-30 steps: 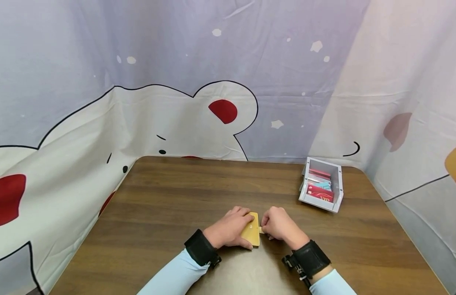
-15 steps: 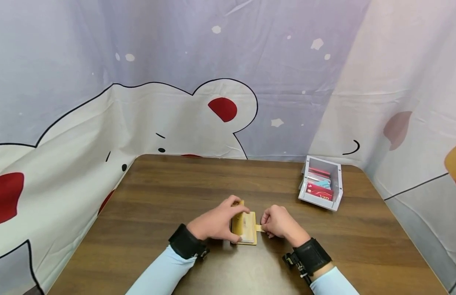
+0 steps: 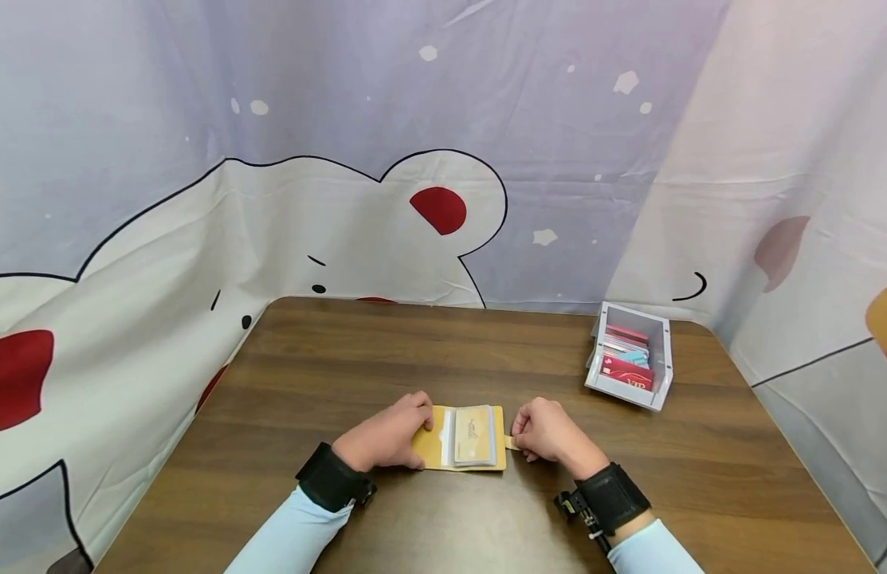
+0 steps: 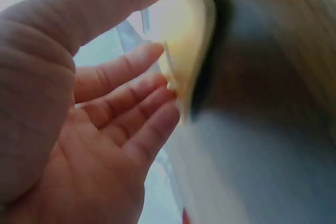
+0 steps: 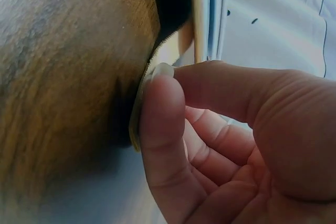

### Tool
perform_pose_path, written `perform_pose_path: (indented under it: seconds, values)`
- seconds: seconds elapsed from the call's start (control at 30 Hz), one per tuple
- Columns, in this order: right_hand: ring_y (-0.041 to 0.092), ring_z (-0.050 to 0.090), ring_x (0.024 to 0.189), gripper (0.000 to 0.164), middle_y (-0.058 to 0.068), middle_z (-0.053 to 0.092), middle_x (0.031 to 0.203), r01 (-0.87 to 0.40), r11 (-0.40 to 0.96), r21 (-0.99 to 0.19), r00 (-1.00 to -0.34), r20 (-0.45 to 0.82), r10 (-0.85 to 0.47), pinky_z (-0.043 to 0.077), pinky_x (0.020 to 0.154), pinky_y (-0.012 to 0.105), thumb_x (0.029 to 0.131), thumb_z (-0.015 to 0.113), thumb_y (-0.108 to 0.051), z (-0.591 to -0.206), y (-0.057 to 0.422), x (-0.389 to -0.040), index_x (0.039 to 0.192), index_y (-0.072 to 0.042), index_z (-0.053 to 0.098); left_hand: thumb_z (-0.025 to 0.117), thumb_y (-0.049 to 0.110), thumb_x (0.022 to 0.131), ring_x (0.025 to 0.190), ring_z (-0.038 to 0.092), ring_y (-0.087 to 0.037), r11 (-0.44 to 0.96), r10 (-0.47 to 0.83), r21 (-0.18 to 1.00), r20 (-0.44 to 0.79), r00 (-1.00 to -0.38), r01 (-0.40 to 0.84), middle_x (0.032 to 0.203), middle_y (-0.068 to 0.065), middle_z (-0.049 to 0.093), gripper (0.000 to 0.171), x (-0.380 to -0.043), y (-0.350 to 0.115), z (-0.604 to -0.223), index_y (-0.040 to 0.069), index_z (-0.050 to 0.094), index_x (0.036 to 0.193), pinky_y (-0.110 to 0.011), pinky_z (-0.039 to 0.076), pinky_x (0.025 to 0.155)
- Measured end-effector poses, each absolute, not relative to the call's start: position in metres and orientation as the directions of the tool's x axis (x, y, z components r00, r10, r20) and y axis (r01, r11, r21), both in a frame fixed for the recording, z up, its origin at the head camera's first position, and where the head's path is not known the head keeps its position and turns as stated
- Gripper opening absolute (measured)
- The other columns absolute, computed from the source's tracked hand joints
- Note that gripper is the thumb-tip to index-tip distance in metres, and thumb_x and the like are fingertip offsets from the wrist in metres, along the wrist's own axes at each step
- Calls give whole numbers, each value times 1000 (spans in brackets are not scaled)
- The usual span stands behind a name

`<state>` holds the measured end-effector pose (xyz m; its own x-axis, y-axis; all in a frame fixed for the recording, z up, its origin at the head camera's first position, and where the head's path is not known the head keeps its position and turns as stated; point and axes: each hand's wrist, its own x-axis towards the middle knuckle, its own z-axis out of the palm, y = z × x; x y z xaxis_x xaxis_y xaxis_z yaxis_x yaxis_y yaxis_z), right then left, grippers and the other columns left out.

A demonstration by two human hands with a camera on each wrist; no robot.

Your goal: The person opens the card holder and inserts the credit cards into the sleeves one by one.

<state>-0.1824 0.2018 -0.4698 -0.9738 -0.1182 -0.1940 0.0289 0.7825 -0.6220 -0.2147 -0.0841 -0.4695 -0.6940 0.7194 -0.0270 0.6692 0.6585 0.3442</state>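
Observation:
A yellow card holder [image 3: 431, 448] lies opened flat on the table, with clear plastic sleeves and a pale yellow card [image 3: 473, 434] showing on its right half. My left hand [image 3: 387, 436] holds the left cover by its edges, fingers at the far side and thumb at the near side. Up close in the left wrist view, the fingertips meet the edge of the curved cover [image 4: 191, 45]. On the other side, my right hand [image 3: 551, 434] pinches the short closure strap [image 3: 512, 443] between thumb and index finger. In the right wrist view the strap [image 5: 135, 121] lies beside the index finger.
A grey open box [image 3: 661, 351] stands at the back right of the wooden table [image 3: 343, 351]. Inside it are red cards [image 3: 626, 371], one marked VIP, and several others. A patterned curtain [image 3: 328, 215] hangs behind the table.
My left hand has swung the cover over to the left, turning the card holder from closed to open and showing the sleeves inside. The right hand has kept pinching the strap.

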Motion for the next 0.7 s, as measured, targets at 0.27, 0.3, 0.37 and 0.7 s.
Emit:
perform_pose_path:
  seconds: [0.27,0.3,0.37,0.7]
  values:
    - [11,59,46,19,1,59,56,56,775,-629,-971,-214,-104,52,46,26,84,75,3,-469,201,-182,71,-8,66,84,58,77,99,48,-17,659,715,343,-9,-699,669,120,0,58,69,-216,-53,-475,15,61,126,-30,48,86]
    - [11,59,46,19,1,59,56,53,775,-629,-972,-212,-106,51,46,26,84,75,4,-469,202,-182,71,-7,66,83,62,76,102,48,-17,659,714,338,1,-700,672,125,1,58,77,-216,-48,-476,16,58,133,-32,49,88]
    - [11,59,45,18,0,59,55,36,773,-633,-973,-199,-117,51,46,26,83,74,4,-470,203,-182,72,-7,66,82,67,74,107,48,-19,649,718,342,21,-696,680,136,1,56,92,-216,-39,-478,17,51,145,-38,50,89]
    - [12,60,45,17,1,62,55,6,767,-641,-972,-183,-145,51,47,27,83,72,4,-470,204,-182,72,-7,67,90,59,69,110,45,-18,639,720,366,24,-694,676,151,5,53,117,-214,-27,-482,23,27,161,-41,48,90]
